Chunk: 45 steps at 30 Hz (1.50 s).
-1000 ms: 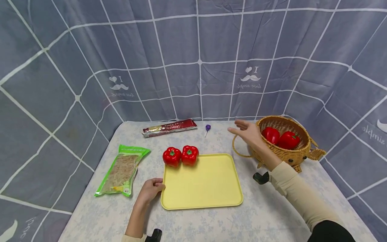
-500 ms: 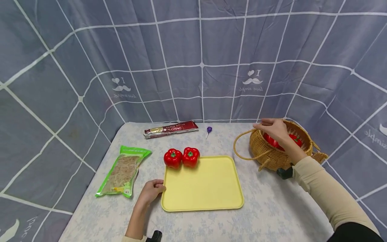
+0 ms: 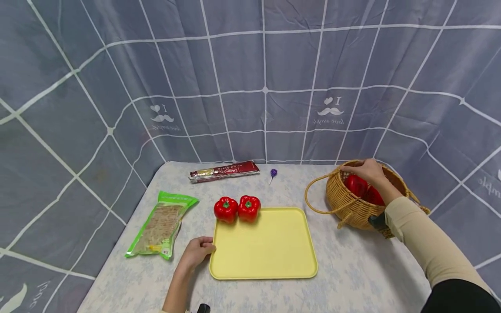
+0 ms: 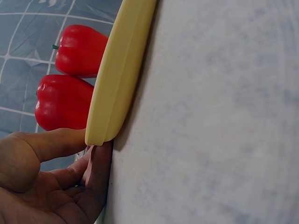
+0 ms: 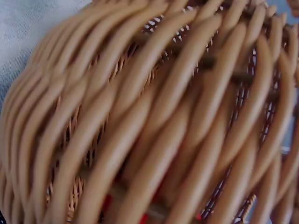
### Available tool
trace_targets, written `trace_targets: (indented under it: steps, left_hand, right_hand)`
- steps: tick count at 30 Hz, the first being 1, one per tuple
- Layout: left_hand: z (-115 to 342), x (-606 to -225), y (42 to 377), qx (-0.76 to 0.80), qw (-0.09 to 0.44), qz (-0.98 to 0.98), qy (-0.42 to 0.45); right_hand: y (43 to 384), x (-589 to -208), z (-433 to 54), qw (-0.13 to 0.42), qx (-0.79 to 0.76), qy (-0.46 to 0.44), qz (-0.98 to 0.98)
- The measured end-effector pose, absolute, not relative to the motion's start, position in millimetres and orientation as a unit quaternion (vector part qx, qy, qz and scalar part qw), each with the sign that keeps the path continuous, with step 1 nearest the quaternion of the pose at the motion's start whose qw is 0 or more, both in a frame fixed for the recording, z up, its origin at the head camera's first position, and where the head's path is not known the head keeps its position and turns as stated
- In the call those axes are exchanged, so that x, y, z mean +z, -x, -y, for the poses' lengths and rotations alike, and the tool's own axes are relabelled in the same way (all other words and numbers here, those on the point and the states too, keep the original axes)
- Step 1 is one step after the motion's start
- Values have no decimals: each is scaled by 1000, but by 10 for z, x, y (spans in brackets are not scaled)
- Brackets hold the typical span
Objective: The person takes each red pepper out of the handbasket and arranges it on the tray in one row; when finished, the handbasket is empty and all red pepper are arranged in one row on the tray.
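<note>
My left hand point(image 3: 198, 252) pinches the left edge of a yellow tray point(image 3: 266, 248). In the left wrist view, the thumb lies against the tray's rim and the other fingers reach under it. Two red bell peppers point(image 3: 225, 209) sit side by side at the tray's back left corner. My right hand point(image 3: 368, 171) grips the back left rim of a wicker basket point(image 3: 354, 213), beside its looped handle point(image 3: 309, 195). Inside the basket are red peppers point(image 3: 356, 184), partly covered by the hand and wrist. Basket weave fills the right wrist view, hiding that hand's fingers.
A green-edged clear food packet point(image 3: 162, 226) lies left of the tray. Behind the peppers are a long dark red packet point(image 3: 225, 171) and a purple-wrapped lollipop point(image 3: 273, 173). A grey-blue gridded curtain point(image 3: 242, 108) encloses the table's back and sides.
My right hand has moved right from beside the basket onto its rim. The basket has tilted and turned slightly, its handle swinging up a little. The left hand stays on the tray.
</note>
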<state>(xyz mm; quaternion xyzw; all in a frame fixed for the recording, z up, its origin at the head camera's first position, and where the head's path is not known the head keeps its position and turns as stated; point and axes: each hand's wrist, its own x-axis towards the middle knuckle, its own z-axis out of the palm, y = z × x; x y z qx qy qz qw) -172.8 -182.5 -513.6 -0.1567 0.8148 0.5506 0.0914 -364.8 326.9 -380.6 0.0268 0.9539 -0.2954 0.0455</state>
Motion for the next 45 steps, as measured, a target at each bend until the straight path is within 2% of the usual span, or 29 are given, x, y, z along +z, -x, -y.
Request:
trace_targets:
  steps: [7, 24, 37, 45]
  left_hand:
    - [1809, -5168, 1672, 554, 91, -813, 155]
    - [1776, -5227, 1652, 570, 97, -800, 159]
    - [1806, -5239, 1644, 567, 95, -802, 163]
    - [1844, -5186, 1702, 564, 80, -808, 151]
  right_hand:
    - [3702, -3885, -3339, 64, -251, -46, -965]
    - [3761, -3929, -3440, 97, -174, 13, -980]
    - [3763, -4169, -3438, 101, -142, 36, -984]
    - [3806, -4212, -3425, 73, -124, 37, -989]
